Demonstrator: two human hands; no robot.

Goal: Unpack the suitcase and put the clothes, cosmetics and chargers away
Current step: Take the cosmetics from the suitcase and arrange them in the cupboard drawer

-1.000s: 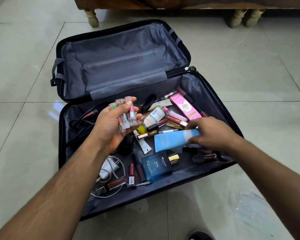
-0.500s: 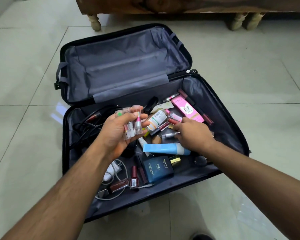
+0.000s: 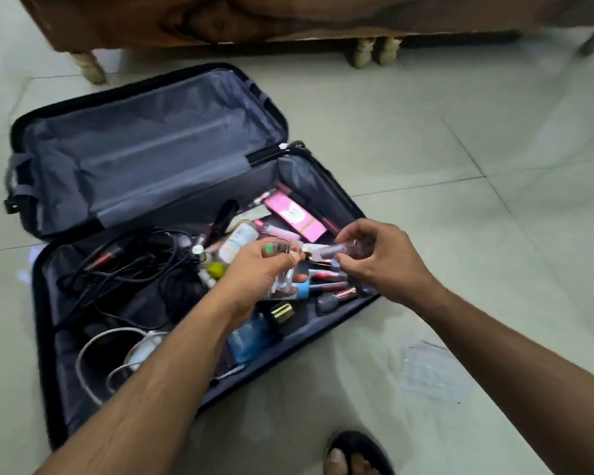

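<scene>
An open black suitcase (image 3: pixel 42 337) lies on the tiled floor, its grey-lined lid (image 3: pixel 144 156) flat behind it. The near half holds a pink box (image 3: pixel 295 217), a white bottle (image 3: pixel 237 241), a blue perfume box (image 3: pixel 254 337), lipsticks (image 3: pixel 326 279), black cables (image 3: pixel 134 265) and a white charger (image 3: pixel 144 351). My left hand (image 3: pixel 258 272) grips a bunch of small clear tubes (image 3: pixel 282 269) above the cosmetics. My right hand (image 3: pixel 374 258) pinches one clear tube (image 3: pixel 330 252) and holds its end against the bunch.
A wooden bed frame (image 3: pixel 254 18) on turned legs (image 3: pixel 360 53) stands just behind the suitcase. A clear plastic tray (image 3: pixel 432 371) lies on the floor at the right. My foot in a dark sandal (image 3: pixel 354 454) is at the bottom edge.
My right hand put down the blue tube, picked a clear tube from the pile and brought it to my left hand. The camera shifted right and the picture is blurred.
</scene>
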